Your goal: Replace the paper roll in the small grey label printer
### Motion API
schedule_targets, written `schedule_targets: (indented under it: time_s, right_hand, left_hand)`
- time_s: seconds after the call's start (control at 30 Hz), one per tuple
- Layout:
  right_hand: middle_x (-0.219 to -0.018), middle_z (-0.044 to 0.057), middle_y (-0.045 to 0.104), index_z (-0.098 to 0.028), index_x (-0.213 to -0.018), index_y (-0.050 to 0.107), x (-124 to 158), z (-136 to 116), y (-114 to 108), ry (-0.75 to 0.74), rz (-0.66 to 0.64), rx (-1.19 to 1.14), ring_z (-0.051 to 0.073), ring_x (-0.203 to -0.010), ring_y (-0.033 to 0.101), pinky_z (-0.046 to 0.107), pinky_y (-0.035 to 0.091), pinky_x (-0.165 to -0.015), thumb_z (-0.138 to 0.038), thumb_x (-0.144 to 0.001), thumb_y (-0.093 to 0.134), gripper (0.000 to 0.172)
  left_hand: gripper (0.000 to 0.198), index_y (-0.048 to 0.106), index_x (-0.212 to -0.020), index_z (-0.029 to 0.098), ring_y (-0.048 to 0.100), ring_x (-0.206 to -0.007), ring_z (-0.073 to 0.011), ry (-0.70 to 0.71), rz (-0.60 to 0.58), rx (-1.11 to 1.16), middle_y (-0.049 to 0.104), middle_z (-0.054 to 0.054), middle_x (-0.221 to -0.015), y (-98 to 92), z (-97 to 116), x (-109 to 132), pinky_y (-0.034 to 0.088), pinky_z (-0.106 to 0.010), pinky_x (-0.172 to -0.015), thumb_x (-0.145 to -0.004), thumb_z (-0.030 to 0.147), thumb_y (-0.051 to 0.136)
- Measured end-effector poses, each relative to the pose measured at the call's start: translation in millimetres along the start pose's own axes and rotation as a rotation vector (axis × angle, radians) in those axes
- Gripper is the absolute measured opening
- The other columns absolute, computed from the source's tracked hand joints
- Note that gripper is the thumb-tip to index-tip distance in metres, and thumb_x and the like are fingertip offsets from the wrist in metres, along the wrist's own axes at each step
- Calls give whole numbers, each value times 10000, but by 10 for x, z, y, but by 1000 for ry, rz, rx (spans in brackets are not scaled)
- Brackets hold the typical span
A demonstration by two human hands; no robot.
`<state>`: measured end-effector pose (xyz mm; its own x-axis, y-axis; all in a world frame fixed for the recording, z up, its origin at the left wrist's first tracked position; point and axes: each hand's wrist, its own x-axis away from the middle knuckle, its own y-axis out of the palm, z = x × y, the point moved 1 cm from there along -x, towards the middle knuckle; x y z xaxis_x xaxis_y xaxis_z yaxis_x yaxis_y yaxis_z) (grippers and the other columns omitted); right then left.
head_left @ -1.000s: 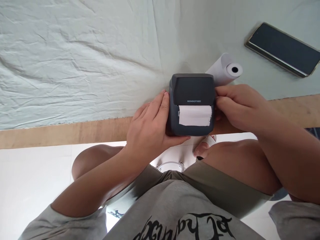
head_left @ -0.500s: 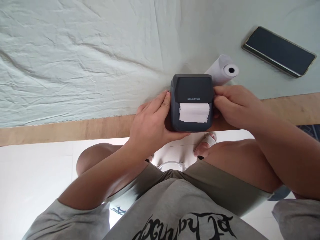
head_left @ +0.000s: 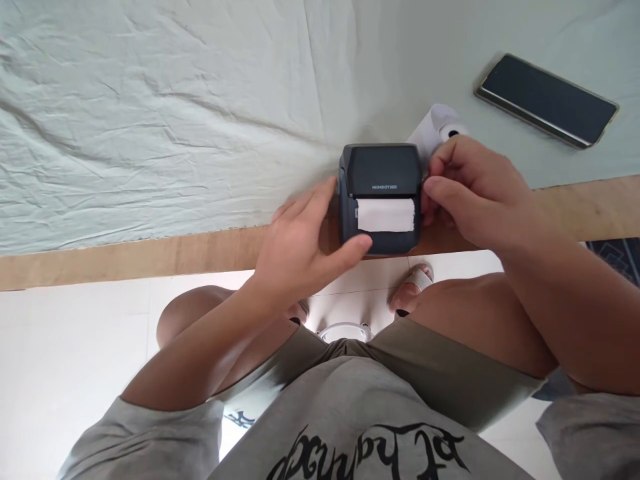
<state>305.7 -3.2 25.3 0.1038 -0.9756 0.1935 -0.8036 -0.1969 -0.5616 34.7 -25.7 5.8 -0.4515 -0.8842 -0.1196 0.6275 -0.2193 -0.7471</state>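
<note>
Left hand (head_left: 295, 250): half-closed and cupped round the left side of the label printer (head_left: 381, 170); the thumb is laid on its lower front edge and the fingers are stretched along its left wall.
Right hand (head_left: 475, 193): curled, with thumb and fingertips pressed against the printer's right wall, so the unit is gripped from both sides.
Label printer: dark grey, held upright between the two hands; it is set on the bare wooden rim of the desk (head_left: 125, 257), at the edge nearest the body.
Paper strip (head_left: 385, 215): white, seen emerging from the slot on the printer's front, between the two thumbs.
Paper roll (head_left: 434, 127): white, lying on its side just beyond the right hand's knuckles and partly hidden by them; contact with the printer cannot be told.
Phone (head_left: 546, 100): dark screen up, laid flat well beyond and to the right of the right hand.
Cloth (head_left: 150, 120): pale green, creased, spread over the desk beyond both hands.
Floor (head_left: 65, 347): white tile, seen below the hands, past the desk edge.
Foot (head_left: 413, 287): in a white sandal, seen under the right hand.
</note>
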Motion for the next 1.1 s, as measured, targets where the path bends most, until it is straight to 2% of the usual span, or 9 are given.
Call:
schedule_targets:
  time_s: [0.1, 0.23, 0.47, 0.57, 0.67, 0.77, 0.87, 1.0, 1.1]
  right_hand:
    - [-694, -56, 604, -254, -1005, 422, 49, -4, -17, -81, 28, -60, 120, -614, 590, 286, 450, -623, -374, -903, 712, 330]
    - [-649, -80, 592, -253, -999, 438, 93, -44, -38, -164, 115, -38, 88, -550, 505, 283, 407, -601, -433, -886, 763, 388]
    - [-673, -56, 569, -249, -1007, 509, 57, -333, 10, -257, 235, -52, 138, -672, 739, 258, 493, -604, -331, -1046, 618, 142]
    - [-770, -23, 580, -238, -948, 498, 0, -415, 6, -334, 319, -36, 155, -796, 801, 243, 499, -610, -321, -1034, 648, 192]
    - [-924, 31, 650, -229, -910, 501, -57, -418, -8, -384, 416, 50, 177, -929, 812, 266, 485, -627, -347, -1032, 687, 252]
    - [-902, 23, 685, -224, -931, 629, -111, -406, 14, -435, 368, 238, 129, -797, 699, 309, 477, -697, -362, -1030, 707, 186]
    - [-741, 2, 597, -268, -1021, 754, -147, -446, 58, -403, 269, 474, 128, -714, 585, 342, 463, -783, -323, -999, 703, 78]
    - [-728, 29, 578, -311, -1131, 815, -206, -502, 57, -236, 171, 776, 180, -740, 496, 351, 297, -724, -382, -991, 750, 170]
    - [-743, 22, 549, -339, -1200, 808, -323, -474, 0, -282, 67, 886, 146, -677, 356, 329, 246, -699, -528, -986, 775, 287]
  left_hand:
    - [795, 529, -1737, 156, 697, -1535, -414, -9, -2, -14, 711, -194, -1681, -9, 25, 9, 534, -629, -1308, -1183, 703, 370]
    - [807, 505, -1746, 145, 687, -1534, -417, -1, -10, -79, 694, -199, -1695, 16, 32, 8, 532, -615, -1296, -1159, 690, 408]
    - [804, 501, -1731, 114, 680, -1521, -426, 16, -4, -129, 692, -220, -1681, 26, 11, -4, 545, -606, -1250, -1152, 662, 390]
    - [844, 501, -1726, 68, 682, -1501, -441, 22, -11, -124, 689, -246, -1674, 14, 12, -5, 552, -613, -1232, -1154, 681, 400]
    - [851, 495, -1741, 90, 683, -1494, -441, 19, -31, -112, 684, -238, -1681, 1, 13, -2, 550, -604, -1234, -1159, 704, 404]
    - [849, 489, -1750, 113, 684, -1491, -433, 19, -35, -101, 686, -228, -1681, 0, 10, 2, 543, -591, -1242, -1169, 722, 381]
    - [855, 495, -1740, 89, 683, -1493, -424, 38, -36, -99, 691, -236, -1668, 8, 5, 5, 541, -572, -1249, -1178, 719, 365]
    - [835, 499, -1729, 63, 693, -1483, -413, 59, -27, -105, 703, -244, -1640, 15, -4, 14, 549, -542, -1239, -1186, 687, 387]
    - [863, 498, -1724, 30, 692, -1483, -405, 78, -19, -123, 706, -256, -1630, 17, -13, 24, 550, -531, -1228, -1203, 700, 342]
